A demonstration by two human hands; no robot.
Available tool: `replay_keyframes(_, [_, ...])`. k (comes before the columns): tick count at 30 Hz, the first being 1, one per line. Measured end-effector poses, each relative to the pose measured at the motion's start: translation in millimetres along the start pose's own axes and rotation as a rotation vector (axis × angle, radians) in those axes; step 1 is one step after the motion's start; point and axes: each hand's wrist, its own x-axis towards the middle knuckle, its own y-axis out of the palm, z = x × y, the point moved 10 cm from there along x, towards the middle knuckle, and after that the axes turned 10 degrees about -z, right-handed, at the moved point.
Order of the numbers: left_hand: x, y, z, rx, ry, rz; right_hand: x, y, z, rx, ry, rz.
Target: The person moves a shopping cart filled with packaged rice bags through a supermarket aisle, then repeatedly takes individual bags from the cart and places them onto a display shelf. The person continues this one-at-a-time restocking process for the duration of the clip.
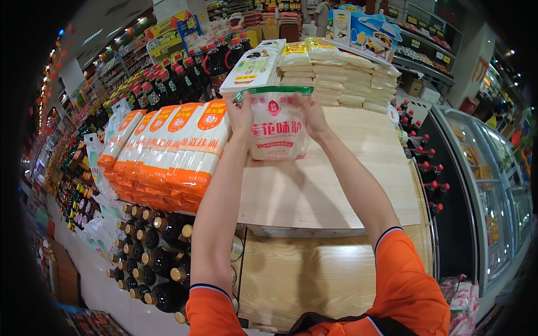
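A clear and white plastic bag of seasoning with red print and a green top edge stands upright on the pale wooden tabletop. My left hand is closed on its upper left corner, thumb near the green strip. My right hand grips the upper right corner in the same way. Both arms are stretched forward. Just left of my left hand are stacked packs of dried noodles in white and orange wrap. Behind the bag lies a stack of white packs.
Piled clear bags of pale goods fill the table's far end, with a blue display box above. Dark bottles with gold caps stand lower left. Red-capped bottles line the right edge, beside a glass-topped freezer. A lower wooden surface is nearest me.
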Motion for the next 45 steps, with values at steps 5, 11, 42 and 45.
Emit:
replay_keyframes(5, [0.1, 0.9, -25.0, -0.042, 0.089, -0.008, -14.5, 12.3, 5.4, -0.200, -0.085, -0.141])
replay_keyframes(11, [41.4, 2.1, -22.9, 0.119, 0.271, -0.036, -8.9, 16.0, 2.5, -0.183, -0.213, -0.184])
replay_keyframes(42, [-156.6, 2.6, 81.1, 0.552, 0.082, 0.460, -75.9, -66.7, -54.6, -0.792, -0.152, -0.401])
replay_keyframes(45, [-165.9, -64.1, 58.4, 0.549, 0.004, 0.423, -183.8, -23.7, -12.4, -0.637, -0.260, -0.306])
